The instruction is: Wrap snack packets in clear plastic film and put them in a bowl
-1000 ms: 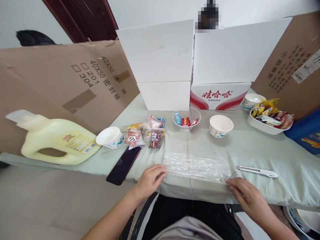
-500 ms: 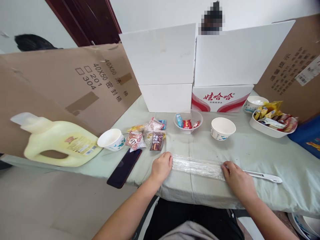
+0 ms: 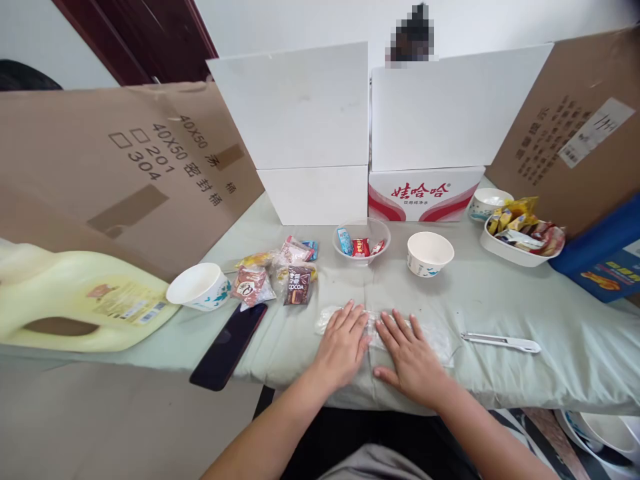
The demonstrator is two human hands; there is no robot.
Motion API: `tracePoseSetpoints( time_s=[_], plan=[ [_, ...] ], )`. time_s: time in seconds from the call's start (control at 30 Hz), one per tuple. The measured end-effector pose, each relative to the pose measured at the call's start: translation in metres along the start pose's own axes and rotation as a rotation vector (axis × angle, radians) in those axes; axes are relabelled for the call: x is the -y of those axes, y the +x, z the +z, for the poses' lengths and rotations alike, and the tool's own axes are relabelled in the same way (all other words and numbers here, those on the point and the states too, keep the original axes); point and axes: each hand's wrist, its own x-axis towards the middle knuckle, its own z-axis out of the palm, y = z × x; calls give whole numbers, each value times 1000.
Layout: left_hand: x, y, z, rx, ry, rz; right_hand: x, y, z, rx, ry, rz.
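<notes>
A folded strip of clear plastic wrap (image 3: 439, 339) lies on the pale green cloth near the table's front edge. My left hand (image 3: 343, 345) and my right hand (image 3: 410, 353) rest flat on its middle, side by side, fingers stretched out and pressing down. Only the two ends of the wrap show past my hands. A white utility knife (image 3: 501, 343) lies just to the right of the wrap.
Snack packets (image 3: 280, 269), a glass bowl of sweets (image 3: 361, 240), paper bowls (image 3: 430, 253) and a white dish of snacks (image 3: 523, 235) stand behind. A dark phone (image 3: 229, 337) and yellow jug (image 3: 80, 300) lie left. Cardboard and white boxes (image 3: 320, 133) wall the back.
The wrap was spread wide, then folded into a narrow strip. My hands have moved from its two ends to its middle and now lie flat on it.
</notes>
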Motion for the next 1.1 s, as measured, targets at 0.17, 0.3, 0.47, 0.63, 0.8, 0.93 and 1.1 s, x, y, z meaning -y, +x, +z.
tracePoseSetpoints(
  time_s=[0.17,0.3,0.47,0.63,0.8,0.93,1.1],
  plan=[
    [10,-6,18,185,34,-35,-4,-32,12,10,-74,174],
    [9,-6,16,120,77,-112,-12,-74,1,-112,-151,225],
    [-35,-11,6,-68,22,-151,-5,-109,-12,-239,-93,223],
    [-70,-31,10,2,-344,239,-1,-118,-43,-337,101,38],
    [-57,-40,15,23,-592,396,-10,-96,-86,-183,355,-126],
    [-49,-42,16,5,-825,345,-17,-43,-92,42,690,87],
    [-45,-47,23,-39,-966,194,-22,45,-46,120,866,376]
  ],
)
